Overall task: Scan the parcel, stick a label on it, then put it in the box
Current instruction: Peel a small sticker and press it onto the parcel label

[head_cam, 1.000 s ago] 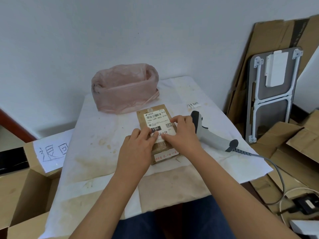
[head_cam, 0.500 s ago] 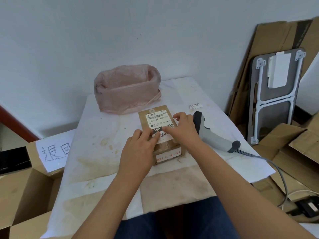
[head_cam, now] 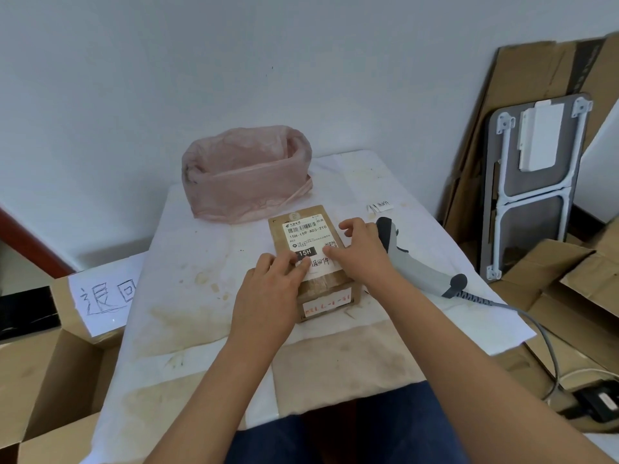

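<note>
I read "15H-159-A03-210" and a black "15H" block on the parcel's shipping label [head_cam: 310, 237]; handwritten "退回" marks the paper sign [head_cam: 104, 296] on the box [head_cam: 40, 363].

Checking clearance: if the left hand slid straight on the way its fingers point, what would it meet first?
Probably the right hand: the left hand points up-right across the parcel, fingertips on the handwritten label, nearly meeting the right fingertips.

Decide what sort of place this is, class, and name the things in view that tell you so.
Probably a small parcel-handling or returns room, not a shop floor. Clues: a labelled cardboard parcel under both hands on a paper-covered table, a corded barcode scanner beside it, and an open cardboard box with a handwritten sign at the left.
</note>
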`<state>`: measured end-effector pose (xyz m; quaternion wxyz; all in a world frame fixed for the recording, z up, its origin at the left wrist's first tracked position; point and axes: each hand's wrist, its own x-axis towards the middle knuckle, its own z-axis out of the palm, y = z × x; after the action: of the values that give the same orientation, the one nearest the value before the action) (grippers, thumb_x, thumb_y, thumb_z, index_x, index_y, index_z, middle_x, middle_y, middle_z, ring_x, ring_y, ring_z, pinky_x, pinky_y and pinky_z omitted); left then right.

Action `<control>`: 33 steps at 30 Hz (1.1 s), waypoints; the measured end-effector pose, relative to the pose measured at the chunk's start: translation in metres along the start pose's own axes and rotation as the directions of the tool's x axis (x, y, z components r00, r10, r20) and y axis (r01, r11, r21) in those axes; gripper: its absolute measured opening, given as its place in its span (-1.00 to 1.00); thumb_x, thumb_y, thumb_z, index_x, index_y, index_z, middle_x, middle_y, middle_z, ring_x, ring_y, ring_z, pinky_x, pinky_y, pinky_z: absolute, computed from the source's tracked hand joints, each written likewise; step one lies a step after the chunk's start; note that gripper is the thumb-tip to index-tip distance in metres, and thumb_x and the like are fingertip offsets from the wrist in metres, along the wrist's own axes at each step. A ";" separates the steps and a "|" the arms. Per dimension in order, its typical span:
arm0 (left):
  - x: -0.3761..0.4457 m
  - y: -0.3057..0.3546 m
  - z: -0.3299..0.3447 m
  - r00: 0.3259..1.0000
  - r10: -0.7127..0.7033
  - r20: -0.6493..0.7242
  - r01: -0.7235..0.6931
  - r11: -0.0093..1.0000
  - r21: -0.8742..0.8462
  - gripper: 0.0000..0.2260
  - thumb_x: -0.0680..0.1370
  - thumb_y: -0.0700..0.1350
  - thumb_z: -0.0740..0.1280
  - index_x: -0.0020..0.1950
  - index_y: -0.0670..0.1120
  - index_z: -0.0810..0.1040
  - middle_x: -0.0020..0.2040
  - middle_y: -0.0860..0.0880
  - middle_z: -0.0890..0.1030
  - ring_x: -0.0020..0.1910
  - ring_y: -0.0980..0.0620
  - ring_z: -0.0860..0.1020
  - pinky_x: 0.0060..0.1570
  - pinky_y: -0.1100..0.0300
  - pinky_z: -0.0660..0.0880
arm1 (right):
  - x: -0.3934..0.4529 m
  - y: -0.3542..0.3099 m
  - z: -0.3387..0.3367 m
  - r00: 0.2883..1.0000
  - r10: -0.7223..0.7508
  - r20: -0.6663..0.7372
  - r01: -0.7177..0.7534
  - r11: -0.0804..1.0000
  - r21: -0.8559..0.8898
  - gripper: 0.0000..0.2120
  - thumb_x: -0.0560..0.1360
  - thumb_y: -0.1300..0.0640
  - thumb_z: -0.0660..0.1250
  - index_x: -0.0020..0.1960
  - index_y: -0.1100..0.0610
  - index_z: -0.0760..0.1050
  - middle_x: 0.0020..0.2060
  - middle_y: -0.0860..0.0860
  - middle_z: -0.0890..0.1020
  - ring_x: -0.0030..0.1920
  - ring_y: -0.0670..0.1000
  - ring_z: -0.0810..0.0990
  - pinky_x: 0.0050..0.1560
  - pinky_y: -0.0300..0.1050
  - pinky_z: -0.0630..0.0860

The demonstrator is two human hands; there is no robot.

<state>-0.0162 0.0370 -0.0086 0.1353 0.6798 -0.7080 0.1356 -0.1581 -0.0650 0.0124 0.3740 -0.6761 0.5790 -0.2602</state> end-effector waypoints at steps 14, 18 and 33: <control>-0.009 0.000 -0.006 0.995 -0.097 0.022 0.100 0.962 -0.256 -0.52 0.48 -0.36 0.35 0.34 0.01 0.57 0.31 -0.02 0.56 0.16 -0.10 0.50 -0.07 0.06 0.54 | -0.021 0.005 -0.006 1.000 0.002 0.023 -0.005 0.993 0.116 -0.54 0.55 -0.03 0.30 0.39 0.10 0.35 0.24 0.03 0.50 0.09 -0.02 0.54 0.14 -0.05 0.53; -0.008 0.003 -0.012 0.900 -0.393 0.187 0.417 0.658 -0.627 -0.60 0.67 -0.15 0.12 0.53 -0.01 0.31 0.51 0.04 0.32 0.32 0.10 0.43 0.22 0.24 0.36 | -0.027 0.003 -0.008 0.997 0.065 0.044 -0.071 0.987 0.147 -0.54 0.62 -0.09 0.12 0.41 0.15 0.36 0.24 0.03 0.56 0.06 -0.03 0.49 0.06 -0.15 0.41; 0.002 0.012 -0.030 0.712 -0.307 0.632 0.606 -0.185 -0.773 -0.56 0.57 0.11 0.33 0.38 0.22 0.24 0.11 -0.01 0.69 0.05 -0.04 0.66 0.07 -0.12 0.62 | -0.044 -0.010 -0.024 0.983 0.131 0.130 -0.182 0.817 0.547 -0.63 0.58 -0.21 0.10 0.20 0.00 0.45 0.09 -0.07 0.63 0.10 0.01 0.62 0.12 0.04 0.55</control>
<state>-0.0286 0.0467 0.0202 0.5176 0.6075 -0.3054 -0.5194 -0.1797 -0.0264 0.0386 0.5993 -0.4987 0.5149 -0.3563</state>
